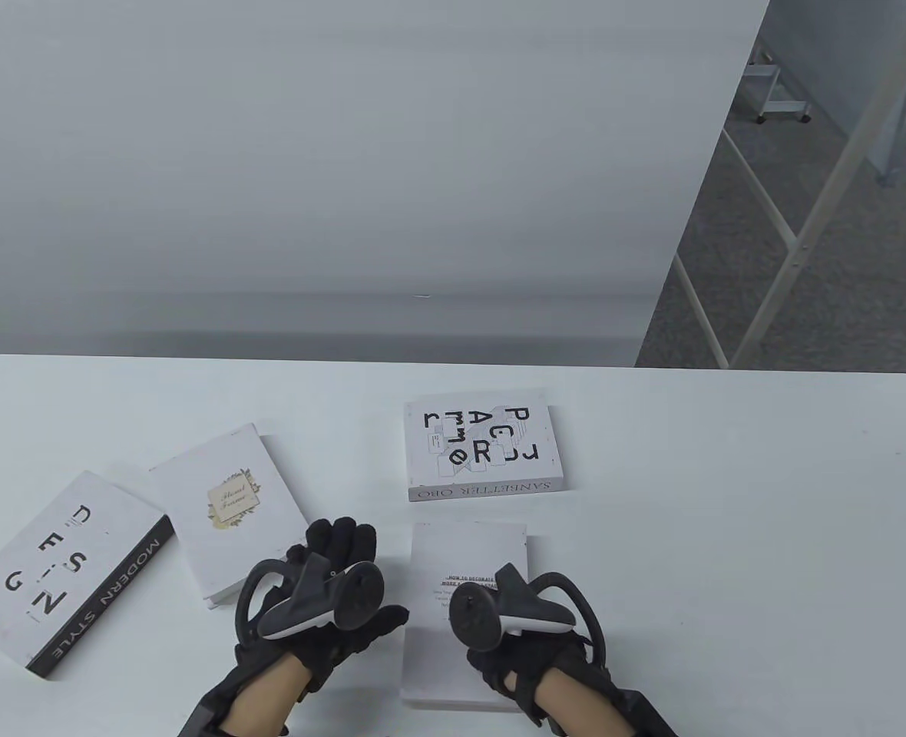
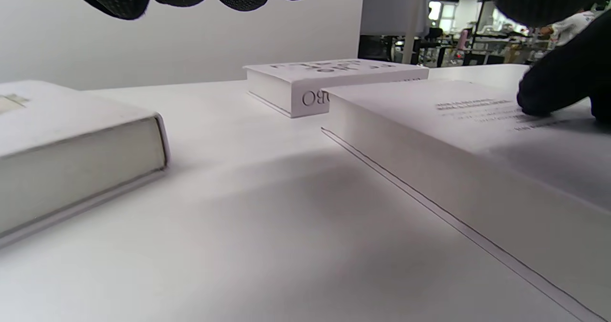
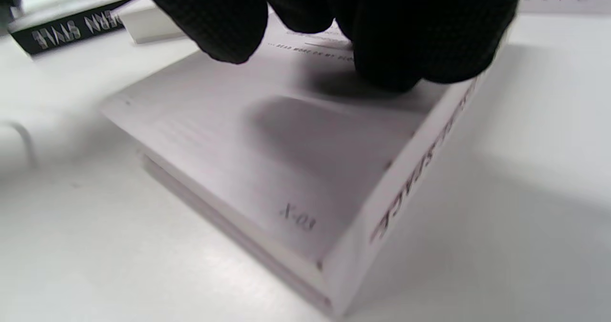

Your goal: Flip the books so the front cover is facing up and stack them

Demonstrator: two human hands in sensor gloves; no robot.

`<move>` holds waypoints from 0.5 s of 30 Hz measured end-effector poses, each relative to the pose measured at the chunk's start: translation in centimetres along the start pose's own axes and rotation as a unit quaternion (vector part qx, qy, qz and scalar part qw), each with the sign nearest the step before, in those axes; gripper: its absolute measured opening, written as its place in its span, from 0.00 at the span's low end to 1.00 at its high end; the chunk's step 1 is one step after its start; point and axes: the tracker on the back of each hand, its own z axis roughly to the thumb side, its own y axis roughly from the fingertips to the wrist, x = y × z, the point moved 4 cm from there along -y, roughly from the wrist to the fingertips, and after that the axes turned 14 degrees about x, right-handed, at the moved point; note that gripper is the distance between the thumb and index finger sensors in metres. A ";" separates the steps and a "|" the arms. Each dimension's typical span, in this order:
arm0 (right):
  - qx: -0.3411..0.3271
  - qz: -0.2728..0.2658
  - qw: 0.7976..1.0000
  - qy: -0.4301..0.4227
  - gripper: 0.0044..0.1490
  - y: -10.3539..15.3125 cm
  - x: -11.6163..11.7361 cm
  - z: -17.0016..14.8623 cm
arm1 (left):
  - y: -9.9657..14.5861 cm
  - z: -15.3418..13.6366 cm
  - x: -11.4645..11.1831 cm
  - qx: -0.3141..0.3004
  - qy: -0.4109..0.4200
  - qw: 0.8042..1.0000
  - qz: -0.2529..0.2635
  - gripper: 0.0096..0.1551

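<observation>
Four books lie on the white table (image 1: 729,576). A white book with small text on its cover (image 1: 464,553) lies at the front centre. My right hand (image 1: 503,610) rests on it, fingertips (image 3: 382,50) touching the cover (image 3: 267,160). That touch also shows in the left wrist view (image 2: 544,98). My left hand (image 1: 349,564) is open over the table just left of this book, holding nothing. A book with large scattered black letters (image 1: 484,453) lies behind. A book with a cream label (image 1: 230,510) and a "MODERN STYLE" book (image 1: 61,572) lie at the left.
The table's far edge (image 1: 453,362) meets a grey backdrop. The cream-label book's page side (image 2: 71,169) is close on my left hand's left. The right half of the table holds no books.
</observation>
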 end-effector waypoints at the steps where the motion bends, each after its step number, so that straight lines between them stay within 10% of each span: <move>1: 0.003 -0.006 1.000 -0.027 0.43 0.2 0.1 -0.8 | -0.1 0.4 -0.5 -0.008 0.006 1.000 -0.011 0.65; 15: 0.095 -0.046 0.987 -0.122 0.47 -0.6 1.8 -7.9 | -1.6 1.8 -4.3 0.026 0.133 0.988 -0.076 0.52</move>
